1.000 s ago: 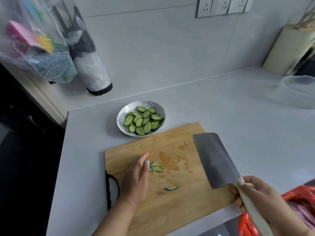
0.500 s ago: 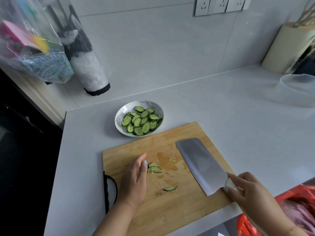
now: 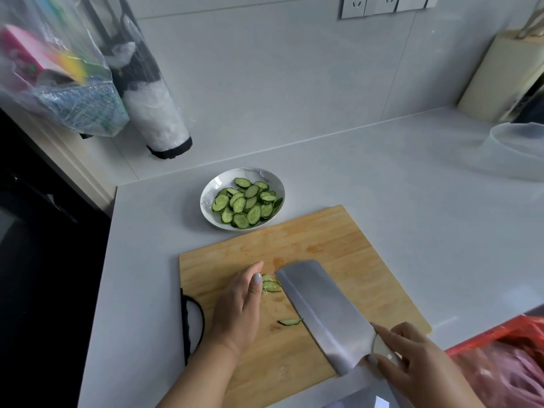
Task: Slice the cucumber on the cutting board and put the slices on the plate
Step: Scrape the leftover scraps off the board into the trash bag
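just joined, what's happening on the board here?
A person is finishing a cucumber job. The right hand holds a cleaver laid low over the cutting board, its front end beside a few last slices. The open left hand rests against those slices from the other side. One stray sliver lies nearer the person. The plate behind the board already holds most slices.

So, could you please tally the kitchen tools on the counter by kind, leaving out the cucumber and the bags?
Cutting board: 1
Cleaver, held in the right hand: 1
Plate with cucumber slices: 1
Clear bowl: 1
Knife block: 1
Total: 5
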{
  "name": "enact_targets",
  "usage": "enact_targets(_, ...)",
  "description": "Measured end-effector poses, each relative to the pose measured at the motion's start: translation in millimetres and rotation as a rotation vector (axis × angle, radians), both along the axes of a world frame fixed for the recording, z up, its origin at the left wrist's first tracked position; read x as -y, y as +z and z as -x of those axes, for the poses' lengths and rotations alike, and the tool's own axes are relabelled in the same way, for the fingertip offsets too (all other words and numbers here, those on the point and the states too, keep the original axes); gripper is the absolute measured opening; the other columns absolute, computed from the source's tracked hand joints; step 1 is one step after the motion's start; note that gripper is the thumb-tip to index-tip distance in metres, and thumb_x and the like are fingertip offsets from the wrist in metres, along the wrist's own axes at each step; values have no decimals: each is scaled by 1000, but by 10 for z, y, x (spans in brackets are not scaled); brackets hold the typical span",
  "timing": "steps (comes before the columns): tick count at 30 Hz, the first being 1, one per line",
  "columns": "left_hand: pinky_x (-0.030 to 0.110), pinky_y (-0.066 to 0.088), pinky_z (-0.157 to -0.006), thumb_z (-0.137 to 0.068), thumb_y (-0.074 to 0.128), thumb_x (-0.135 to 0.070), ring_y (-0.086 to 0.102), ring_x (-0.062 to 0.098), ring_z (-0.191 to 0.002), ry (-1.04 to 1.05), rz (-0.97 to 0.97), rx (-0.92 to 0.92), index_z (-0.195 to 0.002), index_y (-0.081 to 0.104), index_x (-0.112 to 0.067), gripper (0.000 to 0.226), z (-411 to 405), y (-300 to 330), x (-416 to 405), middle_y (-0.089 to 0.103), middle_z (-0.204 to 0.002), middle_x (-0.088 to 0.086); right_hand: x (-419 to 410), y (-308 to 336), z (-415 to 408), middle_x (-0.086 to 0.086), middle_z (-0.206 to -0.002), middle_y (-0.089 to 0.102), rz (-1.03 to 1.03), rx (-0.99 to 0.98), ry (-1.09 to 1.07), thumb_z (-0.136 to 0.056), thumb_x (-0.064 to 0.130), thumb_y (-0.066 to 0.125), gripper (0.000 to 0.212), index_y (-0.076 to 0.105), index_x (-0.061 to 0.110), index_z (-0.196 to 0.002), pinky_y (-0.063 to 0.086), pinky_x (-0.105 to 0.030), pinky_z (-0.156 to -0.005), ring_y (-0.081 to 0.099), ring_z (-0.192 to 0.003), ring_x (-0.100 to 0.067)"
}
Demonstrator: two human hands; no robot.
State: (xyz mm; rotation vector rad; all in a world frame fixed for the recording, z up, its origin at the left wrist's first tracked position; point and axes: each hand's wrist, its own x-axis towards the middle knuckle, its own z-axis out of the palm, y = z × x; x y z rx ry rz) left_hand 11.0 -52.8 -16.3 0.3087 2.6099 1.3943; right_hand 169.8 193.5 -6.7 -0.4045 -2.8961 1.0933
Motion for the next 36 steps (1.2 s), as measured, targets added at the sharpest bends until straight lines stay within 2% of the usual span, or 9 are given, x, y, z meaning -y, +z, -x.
enact_targets(4,-1,26,-92,-80,11,-75,41,-8,-121,8,-26,7,-136,46,-36,76,-72,5,-32,48,-135,-20,237,-77,-57,19,-87,46,6,-22,9,-61,56,54,54,76,28,-102,32,7,-52,44,-56,22)
enact_targets(9,-6,24,-86,-83,12,-70,42,-4,-121,79,-105,15,-139,44,-28,76,-216,0,-201,47,-135,-16,486,-161,-105,15,-83,39,-82,-49,-27,-63,57,49,55,78,24,-98,35,0,-45,47,-60,3)
enact_targets(15,-7,24,-81,-87,11,-57,44,1,-116,270,-179,-24,-138,48,-19,73,-309,-46,-418,52,-137,-4,754,-198,-88,10,-85,41,-69,-39,-80,-59,55,49,56,79,21,-93,32,0,-42,50,-63,1)
enact_targets(20,-6,29,-82,-83,11,-67,47,2,-118,417,-387,-11,-134,52,-16,83,-326,-58,-474,55,-133,-4,908,-257,-100,15,-75,53,62,-22,-70,-57,54,56,54,77,26,-98,39,1,-51,54,-60,5)
enact_targets(25,-2,33,-87,-87,18,-64,50,0,-118,421,-503,2,-132,53,-14,76,-346,-10,-481,57,-129,-7,865,-152,-135,20,-87,59,198,-61,-155,-55,50,63,52,77,28,-100,38,4,-57,58,-64,10)
enact_targets(27,0,34,-89,-82,17,-68,48,-6,-116,383,-495,-12,-133,52,-16,81,-373,16,-527,56,-129,-10,825,-63,-169,23,-82,61,195,-80,-191,-53,49,64,48,77,32,-96,38,3,-56,57,-58,10)
enact_targets(29,1,34,-90,-81,17,-69,48,-7,-116,341,-476,-25,-133,51,-18,81,-389,43,-586,54,-129,-12,789,84,-198,25,-76,64,190,-58,-203,-51,45,67,37,72,52,-87,40,0,-55,58,-54,5)
enact_targets(31,2,33,-91,-82,17,-67,47,-9,-116,284,-467,-36,-133,51,-19,78,-412,85,-700,53,-129,-12,697,183,-248,24,-71,66,210,-48,-209,-55,32,75,50,59,71,-81,44,-5,-58,61,-57,0)
enact_targets(36,3,30,-95,-88,19,-59,41,-15,-118,137,-435,-96,-133,50,-21,67,-553,273,-1101,51,-130,-16,404,389,-472,17,-65,69,217,-67,-305,-60,7,75,72,56,73,-79,45,-3,-62,66,-66,-1)
